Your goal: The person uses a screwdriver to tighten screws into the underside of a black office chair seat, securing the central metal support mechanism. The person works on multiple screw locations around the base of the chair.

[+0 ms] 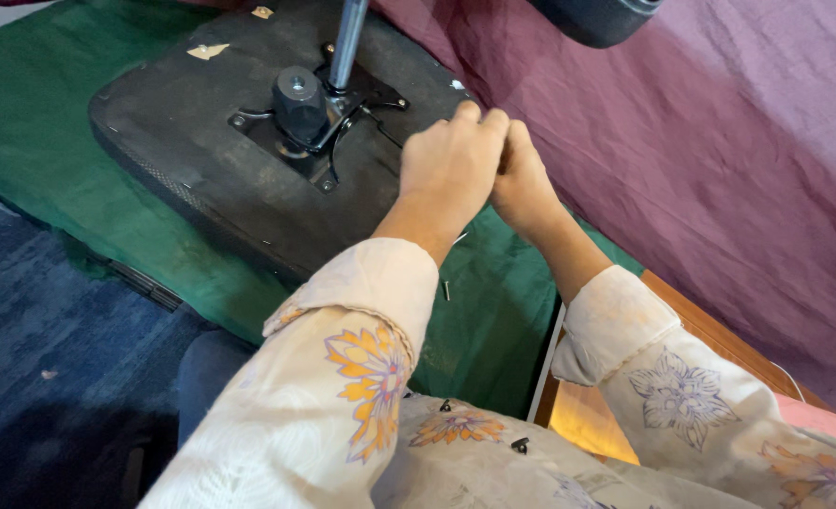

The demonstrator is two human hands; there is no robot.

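Chair seat base (201, 141) lay upside down on green cloth (50, 104), metal column (347, 42) rising from its mounting plate (328, 113). Your left hand (448, 170) and right hand (524, 184) pressed together at its edge, fingers curled; contents hidden. Small screw (445, 290) lay nearby.

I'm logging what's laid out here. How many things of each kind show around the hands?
Upturned chair seat: 1
Metal post: 1
Green cloth: 1
Maroon cloth: 1
Loose screws on the green cloth: 1 clear, perhaps more hidden
Hands, left and right: 2
Total: 7
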